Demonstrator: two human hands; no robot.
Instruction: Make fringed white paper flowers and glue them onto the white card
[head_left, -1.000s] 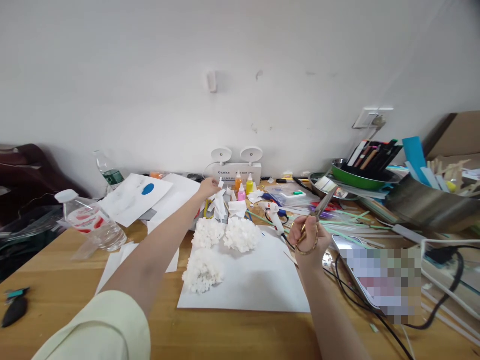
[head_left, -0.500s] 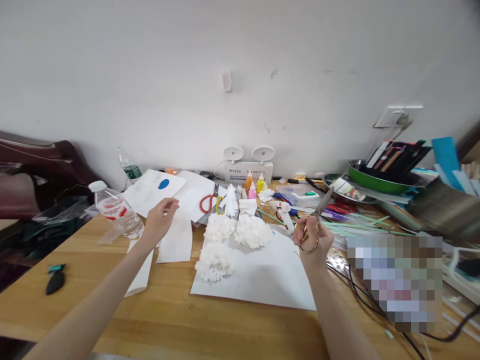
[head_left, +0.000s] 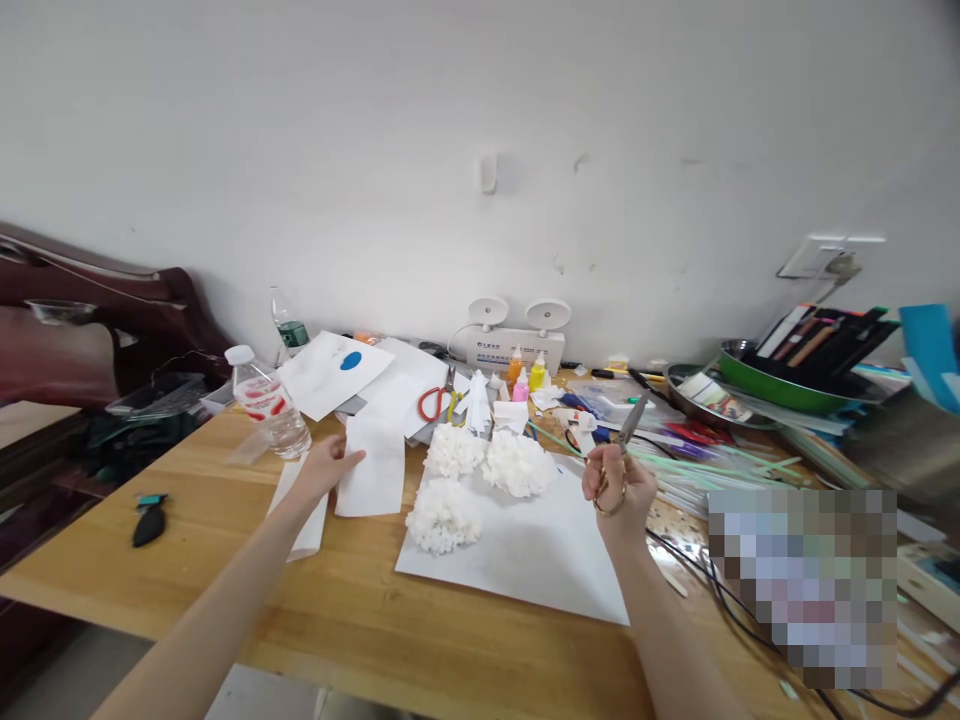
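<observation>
My left hand (head_left: 327, 470) is closed at the left edge of a small white sheet of paper (head_left: 379, 480), its thumb lying over the front of the sheet. My right hand (head_left: 621, 490) grips gold-handled scissors (head_left: 631, 425) by their finger loops, blades pointing up. Between the hands, three fluffy white paper clusters (head_left: 444, 517) rest on a large white sheet (head_left: 525, 545). Under my left wrist lies another strip of white paper (head_left: 309, 530). Red-handled scissors (head_left: 432, 404) lie behind the clusters.
A water bottle (head_left: 268, 405) stands at left, near a black-and-teal tool (head_left: 150, 520). Small paint bottles (head_left: 537, 372) stand before a white twin-lamp unit (head_left: 516, 350). A glue gun (head_left: 581, 430), green pan (head_left: 784, 385) of pens, straws and black cables (head_left: 705, 580) crowd the right.
My left hand has come down to the small sheet and closed on its edge. The scissors stay raised in my right hand. The view has shifted left.
</observation>
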